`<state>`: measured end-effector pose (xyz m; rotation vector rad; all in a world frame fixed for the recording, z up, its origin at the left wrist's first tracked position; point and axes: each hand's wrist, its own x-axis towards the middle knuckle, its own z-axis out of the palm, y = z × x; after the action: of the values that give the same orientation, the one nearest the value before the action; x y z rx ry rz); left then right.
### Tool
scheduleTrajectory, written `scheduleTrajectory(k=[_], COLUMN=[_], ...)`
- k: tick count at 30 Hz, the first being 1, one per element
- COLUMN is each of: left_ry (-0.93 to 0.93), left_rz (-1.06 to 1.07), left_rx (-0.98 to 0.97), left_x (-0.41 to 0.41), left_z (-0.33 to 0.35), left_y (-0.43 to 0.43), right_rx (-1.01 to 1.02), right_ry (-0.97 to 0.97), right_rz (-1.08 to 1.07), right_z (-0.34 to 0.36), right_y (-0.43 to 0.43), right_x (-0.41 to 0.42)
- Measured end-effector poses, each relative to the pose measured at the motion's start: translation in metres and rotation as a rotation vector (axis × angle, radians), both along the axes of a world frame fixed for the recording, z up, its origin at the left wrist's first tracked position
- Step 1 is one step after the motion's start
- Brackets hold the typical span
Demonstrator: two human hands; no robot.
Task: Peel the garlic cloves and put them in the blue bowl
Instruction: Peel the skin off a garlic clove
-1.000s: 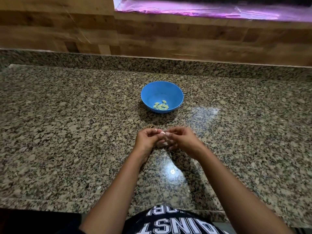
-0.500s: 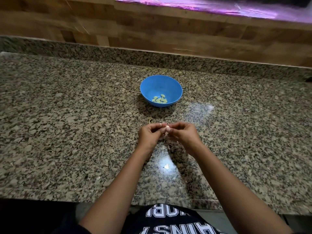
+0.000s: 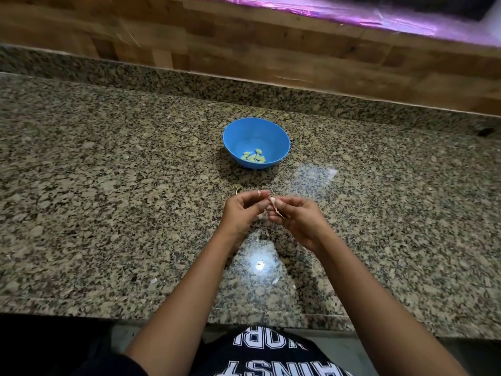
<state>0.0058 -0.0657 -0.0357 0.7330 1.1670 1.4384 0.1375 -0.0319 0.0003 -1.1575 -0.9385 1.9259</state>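
At the counter's (image 3: pixel 108 185) middle, near its front edge, I see both hands raised just above the granite, fingertips meeting. My right hand (image 3: pixel 296 222) pinches a clove (image 3: pixel 273 204) between thumb and forefinger, with papery brown skin hanging loose from it. My left hand (image 3: pixel 240 213) comes in from 9 o'clock with its fingers curled, and thumb and fingertips close on the clove's skin. A pale fleck shows at the forefinger tip; I cannot tell whether it is skin or nail. So the clove sits between both hands, in the air, part-peeled.

From the hands, the bowl (image 3: pixel 256 126) stands at 12 o'clock, apart from them and upright on the granite. A small heap of peeled cloves (image 3: pixel 253 156) lies in its bottom, toward the near side.

A small dark curl (image 3: pixel 236 189) lies on the counter at 11 o'clock from the left hand, just beside it; it is too small for me to name. Pale scraps (image 3: pixel 153 280) rest on the granite at 7 o'clock from the hands, with another at 6 o'clock. A bright glare (image 3: pixel 259 264) shines between my forearms.

Wood panelling (image 3: pixel 244 36) runs behind the counter at 12 o'clock, with a purple strip (image 3: pixel 352 14) above it. My dark shirt (image 3: pixel 271 354) with white letters shows at 6 o'clock.
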Motion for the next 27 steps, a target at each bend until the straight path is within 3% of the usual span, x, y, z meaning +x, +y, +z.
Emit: scheduleTrajectory(k=[12,22,27], left_ry=[0.218,0.013,0.002], left_rz=[0.022,0.009,0.056], left_rx=[0.025,-0.001,-0.004], left_x=[-0.002,-0.001,0.001], left_z=[0.008,0.009,0.005], left_y=[0.003,0.009,0.012], right_rx=[0.155,0.39,0.462], right_ry=[-0.194,-0.437,-0.566], right_rz=[0.21,0.106,0.067], right_z=[0.009,0.011,0.004], right_y=[0.01,0.004,0.002], right_x=[0.004,-0.006,-0.014])
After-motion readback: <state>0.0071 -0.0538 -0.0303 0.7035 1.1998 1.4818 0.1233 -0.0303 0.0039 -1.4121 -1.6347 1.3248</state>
